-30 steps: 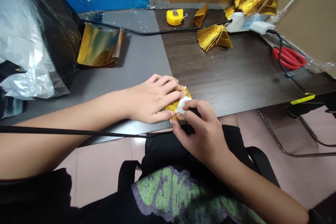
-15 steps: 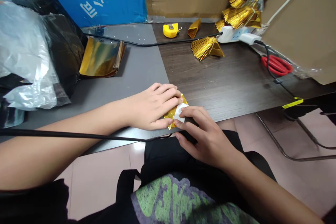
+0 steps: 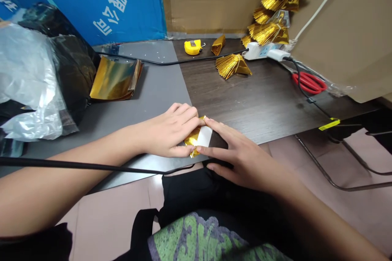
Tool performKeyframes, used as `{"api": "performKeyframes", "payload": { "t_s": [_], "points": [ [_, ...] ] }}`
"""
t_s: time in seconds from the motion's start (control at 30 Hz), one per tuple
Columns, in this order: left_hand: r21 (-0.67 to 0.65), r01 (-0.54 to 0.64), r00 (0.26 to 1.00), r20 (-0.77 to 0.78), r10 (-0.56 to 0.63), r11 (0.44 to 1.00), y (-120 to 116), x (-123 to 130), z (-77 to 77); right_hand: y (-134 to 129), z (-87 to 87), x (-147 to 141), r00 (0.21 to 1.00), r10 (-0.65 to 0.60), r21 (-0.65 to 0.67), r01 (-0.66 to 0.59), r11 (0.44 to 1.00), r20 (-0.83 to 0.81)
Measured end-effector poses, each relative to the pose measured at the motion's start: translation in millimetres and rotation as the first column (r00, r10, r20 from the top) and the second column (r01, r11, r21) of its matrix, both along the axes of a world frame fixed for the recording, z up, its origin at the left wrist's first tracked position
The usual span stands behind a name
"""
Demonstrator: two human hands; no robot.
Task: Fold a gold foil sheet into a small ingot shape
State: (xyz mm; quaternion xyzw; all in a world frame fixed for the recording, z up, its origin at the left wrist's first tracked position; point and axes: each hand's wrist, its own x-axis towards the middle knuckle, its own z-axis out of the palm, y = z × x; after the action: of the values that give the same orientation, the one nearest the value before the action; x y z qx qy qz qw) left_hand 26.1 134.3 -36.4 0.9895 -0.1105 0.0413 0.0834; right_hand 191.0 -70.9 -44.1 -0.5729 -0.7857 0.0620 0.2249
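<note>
A small gold foil paper point(image 3: 192, 136) with a white underside showing lies near the table's front edge. My left hand point(image 3: 171, 130) presses it down from the left, with the thumb at its lower corner and curled fingers over its upper part. From the right, my right hand point(image 3: 237, 153) reaches in with fingers stretched and spread. Two of its fingertips touch the paper's upper and lower corners, while the thumb stays apart below. Part of the foil is hidden under my left fingers.
A stack of gold foil sheets point(image 3: 114, 77) lies beside plastic bags point(image 3: 33, 81). Farther back are a yellow tape measure point(image 3: 192, 47), fan-folded gold bundles point(image 3: 230, 65), a power strip point(image 3: 260, 51) and red-handled scissors point(image 3: 309, 82). A black cable point(image 3: 92, 165) crosses my left forearm.
My right fingers have spread out from a closer bunch on the white part to the paper's two corners. More white shows now. The view has shifted slightly.
</note>
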Motion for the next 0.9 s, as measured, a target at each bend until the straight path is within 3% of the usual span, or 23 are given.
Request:
{"api": "performKeyframes", "payload": {
  "t_s": [0.13, 0.33, 0.5, 0.7, 0.9],
  "points": [
    [-0.016, 0.018, 0.998, 0.058, -0.017, 1.0, 1, 0, 2.7, -1, -2.6, -5, 0.999, -0.022, 0.02, 0.021, 1.0, 0.039],
    [0.08, 0.104, 0.989, 0.096, -0.111, 0.991, 3, -1, 11.5, -1, -0.5, -16, 0.991, -0.076, 0.034, 0.072, 0.997, 0.106],
    [-0.022, 0.218, 0.972, 0.094, -0.215, 0.976, 4, -1, 15.5, -1, 1.1, -28, 0.978, -0.167, 0.046, 0.162, 0.986, 0.123],
    [-0.151, 0.216, 0.976, 0.063, -0.209, 0.965, 6, -1, 19.9, -4, -0.2, -40, 0.958, -0.255, 0.068, 0.248, 0.966, 0.128],
    [-0.056, 0.248, 0.968, 0.055, -0.245, 0.967, 9, -1, 20.0, -7, -15.5, -39, 0.931, -0.325, 0.18, 0.296, 0.938, 0.163]
  ]
}}
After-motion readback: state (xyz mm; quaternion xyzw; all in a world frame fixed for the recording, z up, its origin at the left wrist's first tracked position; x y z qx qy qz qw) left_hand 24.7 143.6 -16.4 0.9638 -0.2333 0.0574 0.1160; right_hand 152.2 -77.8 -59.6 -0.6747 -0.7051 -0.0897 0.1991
